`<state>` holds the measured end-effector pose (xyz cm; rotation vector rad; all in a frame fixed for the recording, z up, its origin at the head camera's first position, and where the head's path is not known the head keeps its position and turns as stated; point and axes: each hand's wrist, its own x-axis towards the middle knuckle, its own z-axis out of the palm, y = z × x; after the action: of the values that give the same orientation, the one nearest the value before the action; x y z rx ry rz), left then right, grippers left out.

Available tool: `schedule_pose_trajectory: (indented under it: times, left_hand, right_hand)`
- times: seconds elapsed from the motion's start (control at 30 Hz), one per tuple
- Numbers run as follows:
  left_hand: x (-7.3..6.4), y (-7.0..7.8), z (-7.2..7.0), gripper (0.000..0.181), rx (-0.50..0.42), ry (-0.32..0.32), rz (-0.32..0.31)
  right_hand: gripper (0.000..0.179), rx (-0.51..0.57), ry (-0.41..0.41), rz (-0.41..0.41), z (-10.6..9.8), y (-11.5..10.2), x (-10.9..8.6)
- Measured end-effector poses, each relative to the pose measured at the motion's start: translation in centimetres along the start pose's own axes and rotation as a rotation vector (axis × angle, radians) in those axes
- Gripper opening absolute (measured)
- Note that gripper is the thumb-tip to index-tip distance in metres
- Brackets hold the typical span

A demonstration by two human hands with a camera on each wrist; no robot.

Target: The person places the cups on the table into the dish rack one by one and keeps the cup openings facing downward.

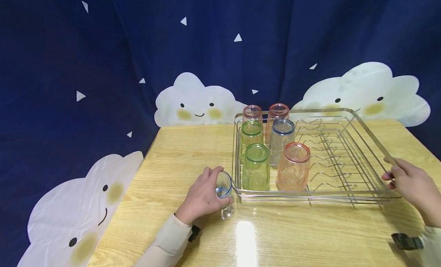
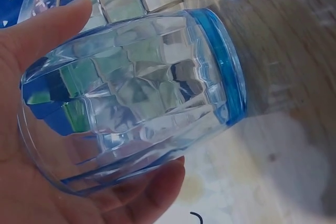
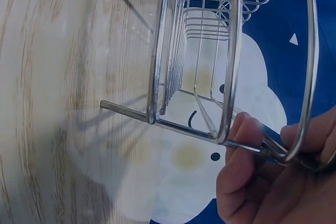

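Note:
My left hand (image 1: 203, 194) grips a clear drinking glass (image 2: 131, 93) with a blue base, thumb on one side and fingers on the other. The glass is mouth up, its base close over the table, beside the front left corner of a metal wire dish rack (image 1: 373, 139). At the rack's right side, my right hand (image 1: 411, 183) holds the rim, fingers curled round the wire in the right wrist view. Several glasses stand upside down in the rack's left part: green ones (image 1: 256, 169) (image 1: 251, 135), a blue-based one (image 1: 282, 139), an orange-red one (image 1: 294, 167) and pinkish ones behind.
The rack stands on a light wood table (image 1: 186, 148). Its right part shows bare wavy wire dividers (image 1: 330, 156). Behind and left of the table hangs a dark blue curtain (image 1: 206, 37) with white clouds and triangles.

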<state>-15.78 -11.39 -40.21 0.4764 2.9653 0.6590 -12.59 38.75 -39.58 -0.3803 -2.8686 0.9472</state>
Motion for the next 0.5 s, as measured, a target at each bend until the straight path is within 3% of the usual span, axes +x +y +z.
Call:
schedule_pose_trajectory:
  times: [0.5]
  left_hand:
    - [0.11, 0.15, 0.08, 0.095, 0.007, 0.005, -0.014]
  right_hand:
    - [0.052, 0.023, 0.005, -0.039, 0.30, 0.48, 0.17]
